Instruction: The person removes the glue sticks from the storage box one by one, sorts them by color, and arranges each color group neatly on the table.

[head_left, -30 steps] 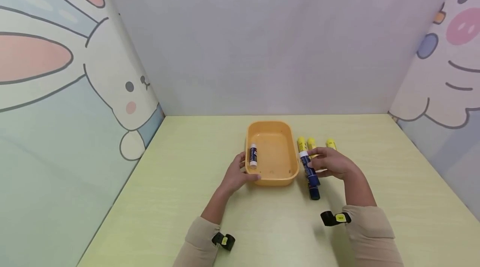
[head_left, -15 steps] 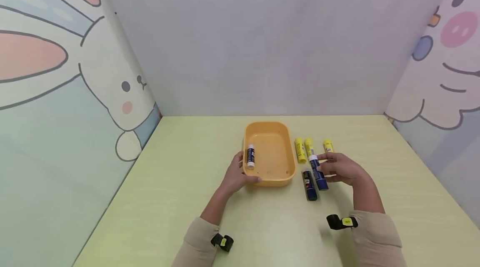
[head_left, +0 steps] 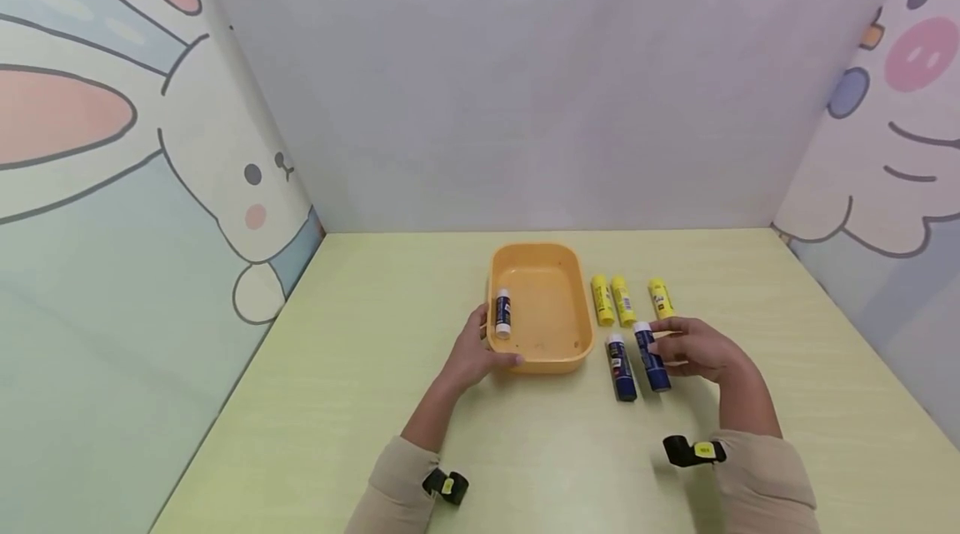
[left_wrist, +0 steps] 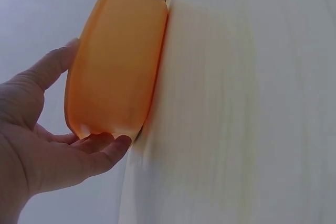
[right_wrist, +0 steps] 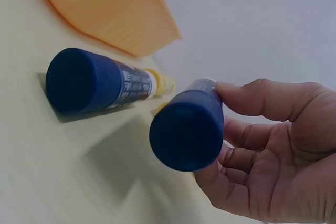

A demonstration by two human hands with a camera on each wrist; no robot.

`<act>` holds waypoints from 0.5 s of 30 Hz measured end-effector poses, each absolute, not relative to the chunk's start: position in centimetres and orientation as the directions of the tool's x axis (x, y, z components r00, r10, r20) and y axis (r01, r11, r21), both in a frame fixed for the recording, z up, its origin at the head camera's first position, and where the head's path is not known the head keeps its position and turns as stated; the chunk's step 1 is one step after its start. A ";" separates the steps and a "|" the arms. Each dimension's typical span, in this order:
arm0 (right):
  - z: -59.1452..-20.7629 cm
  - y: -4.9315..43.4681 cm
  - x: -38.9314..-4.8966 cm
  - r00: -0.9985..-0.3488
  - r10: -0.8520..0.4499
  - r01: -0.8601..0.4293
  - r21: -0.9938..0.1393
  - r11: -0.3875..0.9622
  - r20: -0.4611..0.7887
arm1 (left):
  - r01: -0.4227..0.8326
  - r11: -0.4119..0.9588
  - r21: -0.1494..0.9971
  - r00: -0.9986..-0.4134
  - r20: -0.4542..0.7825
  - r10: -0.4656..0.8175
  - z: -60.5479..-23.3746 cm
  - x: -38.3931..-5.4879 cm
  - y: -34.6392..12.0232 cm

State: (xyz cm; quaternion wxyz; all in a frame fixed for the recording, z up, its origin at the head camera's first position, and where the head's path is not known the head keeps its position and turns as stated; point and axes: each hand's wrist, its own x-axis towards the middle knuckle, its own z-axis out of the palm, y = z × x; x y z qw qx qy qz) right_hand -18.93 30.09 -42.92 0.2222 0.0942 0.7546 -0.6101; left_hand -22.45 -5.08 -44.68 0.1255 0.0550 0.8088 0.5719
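Observation:
Between the thumb and fingers of my right hand (head_left: 693,348) is a blue glue stick (head_left: 651,359) with a white end. The right wrist view shows its dark blue base (right_wrist: 186,135) facing the camera, tilted and apart from the table. Just left of it lies a second blue glue stick (head_left: 621,369). My left hand (head_left: 474,359) grips the near left corner of an orange plastic tray (head_left: 551,366), thumb at the near rim and fingers along the side wall (left_wrist: 118,56). Inside the tray, a blue-and-white glue stick (head_left: 503,314) lies along the left wall.
Behind the blue sticks lie yellow glue sticks: a pair side by side, the left one (head_left: 602,301) nearest the tray and its neighbour (head_left: 622,301), and a third (head_left: 661,299) farther right. Walls with cartoon drawings enclose the pale table (head_left: 375,292) at the back and sides.
My right hand has carried the blue glue stick rightward and a little nearer, from over the second blue stick to beside it. My left hand stays on the tray.

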 end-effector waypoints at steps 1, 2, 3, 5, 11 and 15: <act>-43.1 30.1 -18.9 -0.883 -0.123 0.417 -0.876 0.243 -0.454 | -0.051 0.337 0.940 -0.962 -0.137 0.236 -44.6 -22.4 -5.1; -43.2 30.1 -18.9 -0.882 -0.118 0.419 -0.873 0.248 -0.457 | -0.051 0.336 0.940 -0.962 -0.137 0.238 -44.6 -22.4 -5.1; -43.3 30.2 -18.9 -0.880 -0.113 0.423 -0.870 0.254 -0.461 | -0.049 0.335 0.941 -0.961 -0.136 0.242 -44.6 -22.4 -5.2; -43.6 30.2 -18.9 -0.876 -0.099 0.433 -0.861 0.266 -0.472 | -0.044 0.330 0.943 -0.959 -0.132 0.249 -44.6 -22.4 -5.2; -44.4 30.1 -18.9 -0.864 -0.061 0.464 -0.837 0.289 -0.500 | -0.049 0.334 0.941 -0.959 -0.138 0.247 -44.7 -22.2 -5.3; -44.6 29.9 -19.0 -0.868 -0.049 0.460 -0.838 0.295 -0.494 | -0.054 0.341 0.938 -0.961 -0.141 0.237 -44.7 -22.2 -5.3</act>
